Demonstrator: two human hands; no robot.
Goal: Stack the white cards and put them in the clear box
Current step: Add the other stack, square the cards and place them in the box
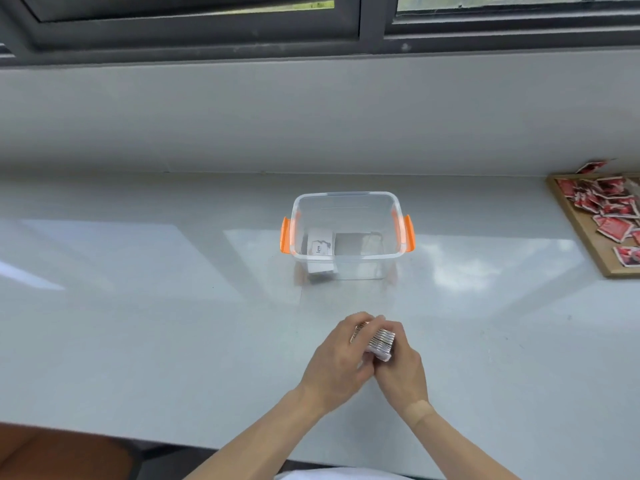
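My left hand point(334, 363) and right hand point(401, 370) clasp the card stack point(381, 342) together, near the clear box point(346, 233).

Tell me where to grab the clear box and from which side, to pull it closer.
Take the clear box by its two orange handles, one from each side. They jut out at the short ends near the rim; the walls between are smooth and the top is open, with cards already inside.

My left hand point(337, 358) and right hand point(401, 370) are bare. No sleeves reach my forearms. White cloth shows below.
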